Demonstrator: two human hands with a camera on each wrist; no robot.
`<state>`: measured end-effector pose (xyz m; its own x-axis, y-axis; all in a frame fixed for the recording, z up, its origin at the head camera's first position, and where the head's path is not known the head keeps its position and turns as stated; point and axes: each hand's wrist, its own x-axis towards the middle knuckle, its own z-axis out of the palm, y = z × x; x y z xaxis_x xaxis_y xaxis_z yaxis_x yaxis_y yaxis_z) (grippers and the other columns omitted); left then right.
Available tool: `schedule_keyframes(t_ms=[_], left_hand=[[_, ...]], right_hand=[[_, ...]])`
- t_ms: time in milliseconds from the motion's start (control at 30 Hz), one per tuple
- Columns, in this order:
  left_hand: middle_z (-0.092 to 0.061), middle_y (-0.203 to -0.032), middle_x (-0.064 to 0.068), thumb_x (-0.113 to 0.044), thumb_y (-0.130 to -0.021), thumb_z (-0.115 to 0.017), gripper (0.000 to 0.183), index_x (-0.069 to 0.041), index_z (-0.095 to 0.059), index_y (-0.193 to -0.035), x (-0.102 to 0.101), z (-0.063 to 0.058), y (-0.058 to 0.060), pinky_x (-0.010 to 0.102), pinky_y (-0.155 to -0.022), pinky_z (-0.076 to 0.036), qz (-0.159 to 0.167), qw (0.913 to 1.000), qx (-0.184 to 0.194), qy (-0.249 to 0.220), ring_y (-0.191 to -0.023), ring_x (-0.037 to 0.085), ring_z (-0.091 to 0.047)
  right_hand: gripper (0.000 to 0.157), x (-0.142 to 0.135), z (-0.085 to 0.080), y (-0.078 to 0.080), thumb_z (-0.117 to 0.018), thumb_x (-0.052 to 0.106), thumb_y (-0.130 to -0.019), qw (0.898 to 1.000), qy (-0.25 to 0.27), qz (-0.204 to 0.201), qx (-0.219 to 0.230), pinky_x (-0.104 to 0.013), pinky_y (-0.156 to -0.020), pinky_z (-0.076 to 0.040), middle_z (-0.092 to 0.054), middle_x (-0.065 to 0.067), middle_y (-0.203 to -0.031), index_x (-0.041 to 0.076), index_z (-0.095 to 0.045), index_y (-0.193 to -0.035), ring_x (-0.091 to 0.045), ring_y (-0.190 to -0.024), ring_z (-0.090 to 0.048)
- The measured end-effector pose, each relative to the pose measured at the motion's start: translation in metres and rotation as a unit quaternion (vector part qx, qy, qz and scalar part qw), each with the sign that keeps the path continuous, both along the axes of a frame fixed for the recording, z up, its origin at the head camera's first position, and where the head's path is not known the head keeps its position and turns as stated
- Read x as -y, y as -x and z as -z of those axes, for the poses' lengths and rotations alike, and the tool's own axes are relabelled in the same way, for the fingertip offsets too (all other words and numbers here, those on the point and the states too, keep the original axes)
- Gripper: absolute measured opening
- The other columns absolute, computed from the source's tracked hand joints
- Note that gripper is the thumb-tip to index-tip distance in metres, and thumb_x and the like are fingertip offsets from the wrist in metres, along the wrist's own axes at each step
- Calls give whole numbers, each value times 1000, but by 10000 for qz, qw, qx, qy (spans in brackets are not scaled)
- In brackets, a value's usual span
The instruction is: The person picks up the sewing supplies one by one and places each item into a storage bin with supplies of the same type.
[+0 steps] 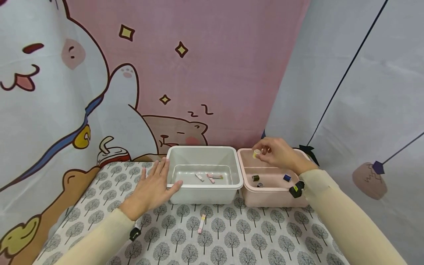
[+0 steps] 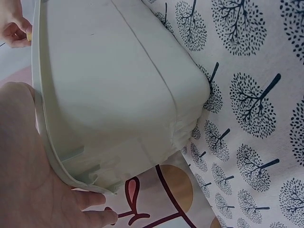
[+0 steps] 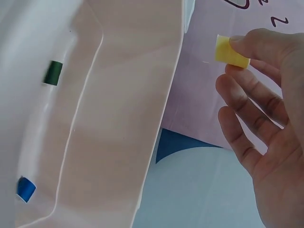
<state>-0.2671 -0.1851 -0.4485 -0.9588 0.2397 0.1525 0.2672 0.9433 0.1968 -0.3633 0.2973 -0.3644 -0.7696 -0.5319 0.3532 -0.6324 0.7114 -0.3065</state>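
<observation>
My right hand (image 1: 276,154) pinches a yellow thread spool (image 1: 256,153) between thumb and fingers, raised over the pink bin (image 1: 275,199). Inside that bin lie a dark green spool (image 3: 53,73), a blue spool (image 3: 26,189) and a small greyish one (image 1: 260,184). My left hand (image 1: 150,189) rests on the left rim of the white bin (image 1: 203,195), fingers extended and thumb over the front edge. In the left wrist view, the palm lies along this bin's rim.
Several small pink-and-white sticks (image 1: 215,176) lie on the white bin's floor. Another slim stick (image 1: 201,223) is on the tree-print tablecloth (image 1: 179,254) in front. Both bins stand side by side against a cartoon-printed curtain (image 1: 225,73).
</observation>
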Motion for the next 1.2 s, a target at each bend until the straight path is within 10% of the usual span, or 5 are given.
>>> schedule_keyframes(t_ms=[1200], left_hand=[[-9, -196, 20, -86, -115, -28, 112, 0, -14, -186, 0, -2, -1, 85, -140, -13, 2, 10000, -11, -12, -181, 53, -18]], right_hand=[[29, 7, 5, 9, -92, 17, -99, 9982, -279, 449, 296, -36, -80, -64, -86, -11, -118, 12, -87, -127, -21, -97, -77]])
